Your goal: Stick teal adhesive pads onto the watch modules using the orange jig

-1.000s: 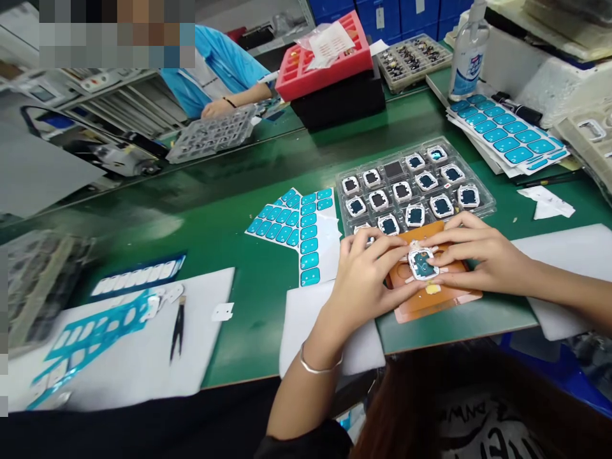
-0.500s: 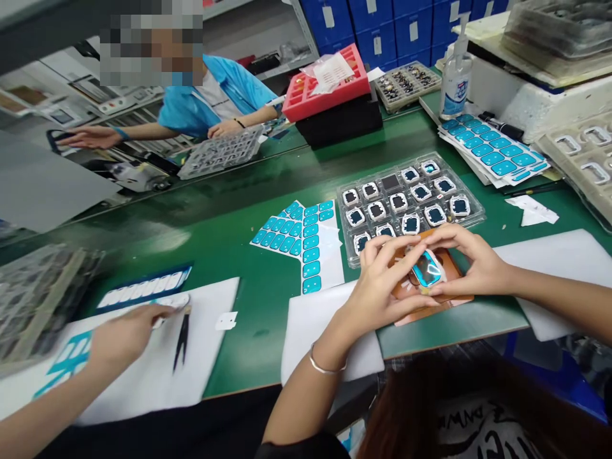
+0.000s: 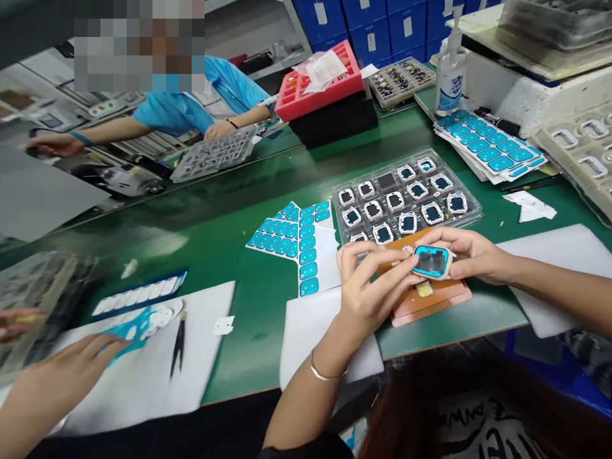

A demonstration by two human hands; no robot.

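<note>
My right hand [image 3: 471, 255] grips the right side of a white, rounded-square watch case [image 3: 433, 261] with a bright blue border around a dark window. On its left edge, the fingertips of my left hand [image 3: 375, 280] are closed. The case is held tilted above an orange board [image 3: 430, 307] bearing a small yellow patch [image 3: 424, 290]. A white foam sheet [image 3: 306, 331] lies partly under my left forearm. Just behind my hands, a clear plastic tray [image 3: 392, 220] holds several similar cases with dark windows.
Sheets of blue stickers [image 3: 308, 255] lie left of the tray. A sanitizer bottle [image 3: 450, 80] stands behind more sticker sheets [image 3: 492, 146]. At left, a co-worker's hand [image 3: 71, 363] is near tweezers [image 3: 178, 344]. Across the bench sits another person [image 3: 191, 111] beside a red bin [image 3: 320, 80].
The watch case has turned and tipped to face me more, moving slightly right. My left hand has drawn back left to its edge. The co-worker's hand at left has moved left.
</note>
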